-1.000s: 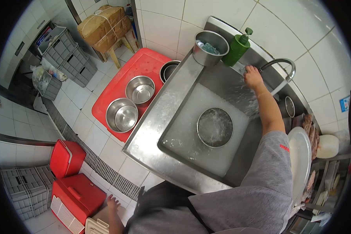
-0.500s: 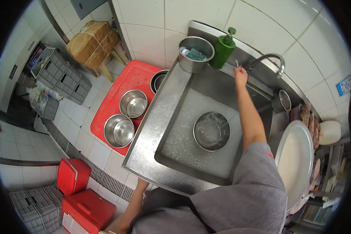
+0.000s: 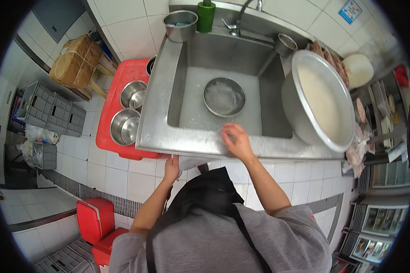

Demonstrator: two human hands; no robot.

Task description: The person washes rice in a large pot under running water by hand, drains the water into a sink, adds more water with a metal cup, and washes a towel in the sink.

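Observation:
My right hand point(image 3: 237, 142) is over the front rim of the steel sink point(image 3: 269, 146), its fingers loosely bent and apart, with nothing visible in them. Just below the sink's front edge, my left hand point(image 3: 171, 169) is closed at a pale, thin item point(image 3: 189, 164), partly hidden under the edge and hard to make out. In the sink's cloudy water sits a round steel bowl point(image 3: 224, 97). The faucet point(image 3: 234, 28) shows no running water.
Two steel pots point(image 3: 133, 94) stand on a red table point(image 3: 107, 132) at left. A pot with greenish contents point(image 3: 181, 27) and a green pump bottle point(image 3: 206, 17) are behind. A large basin point(image 3: 321, 98) of whitish liquid is right, with a small steel cup point(image 3: 285, 44) behind it.
My right hand has come back from the faucet to the front rim. The stream seen earlier has stopped. My left hand has risen to the sink's front edge, and the view has turned.

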